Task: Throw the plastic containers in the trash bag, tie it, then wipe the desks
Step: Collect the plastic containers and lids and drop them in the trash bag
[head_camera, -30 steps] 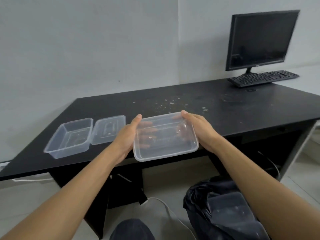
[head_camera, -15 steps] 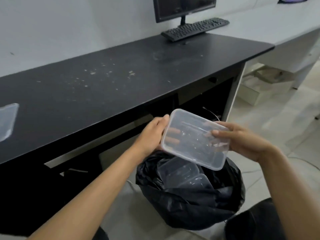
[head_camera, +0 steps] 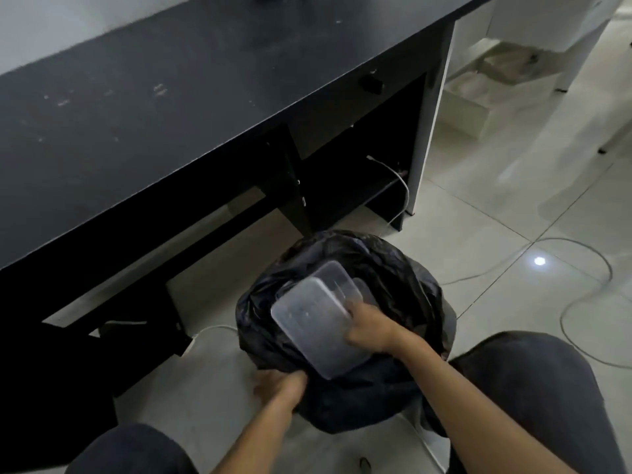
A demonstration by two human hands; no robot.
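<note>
Clear plastic container [head_camera: 318, 331] is seen tilted in the mouth of the black trash bag [head_camera: 403, 278], which stands on the tiled floor [head_camera: 496, 206] just in front of the dark tabletop [head_camera: 171, 97]. It is held at its right edge by the right hand [head_camera: 367, 328], whose fingers [head_camera: 352, 307] appear to be clamped on the rim, though motion blur hides the exact contact. Under it, further clear containers [head_camera: 337, 273] are already lodged inside the bag. The near side of the bag is gripped by the left hand [head_camera: 278, 388], its fingers closed into the black film, so that the opening is kept wide.

The container is judged to be light, thin-walled and slightly springy, with smooth sides that could slip; it is best taken at the stiffened rim or pinched across a short edge, since the flat walls would flex under pressure. The bag film is soft and easily torn by hard corners, so it should be gathered well below the lip when it is tied. The step in hand is judged to be the dropping of this container, with the tying not yet begun.

Pale specks and smears are visible on the tabletop, so the wiping remains to be done. A white cable [head_camera: 581, 292] is looped on the floor to the right, and the person's dark-clad knees [head_camera: 526, 381] are seen at either side of the bag.
</note>
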